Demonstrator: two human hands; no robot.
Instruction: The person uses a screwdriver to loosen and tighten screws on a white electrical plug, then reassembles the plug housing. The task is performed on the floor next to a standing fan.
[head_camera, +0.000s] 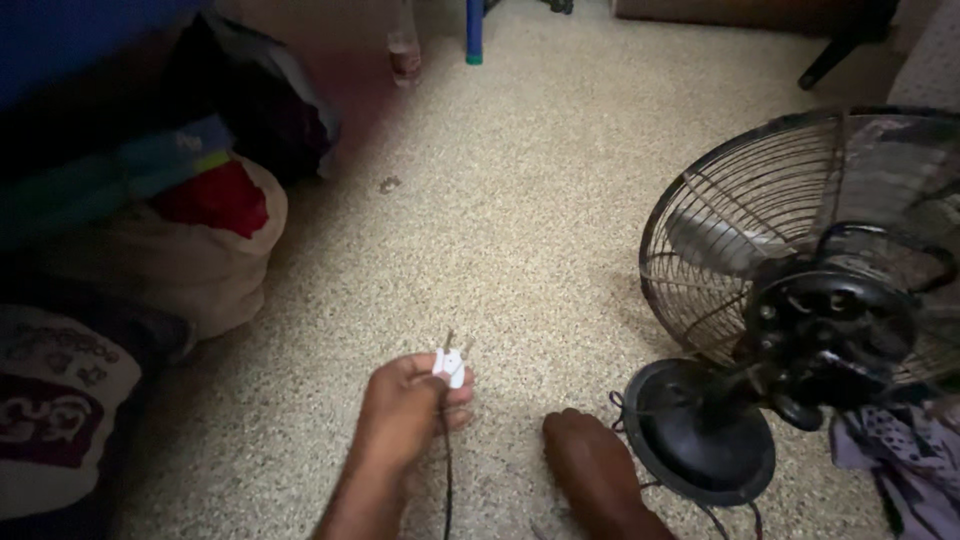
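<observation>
left hand (405, 412) fingers pinch white plug (449, 365), cord hanging | right hand (590, 465) at its 3 o'clock, curled, grip unclear | black fan (800, 310) at 2 o'clock

A speckled beige floor (520, 200) carries everything. On its right side stands a black fan (800, 300) on a round base (700, 430), with a thin cord (720, 515) trailing beside it. Along the left edge lie stuffed bags (190, 260). A bottle (404, 50) stands near the far edge, and purple cloth (900, 460) lies at the near right corner.
</observation>
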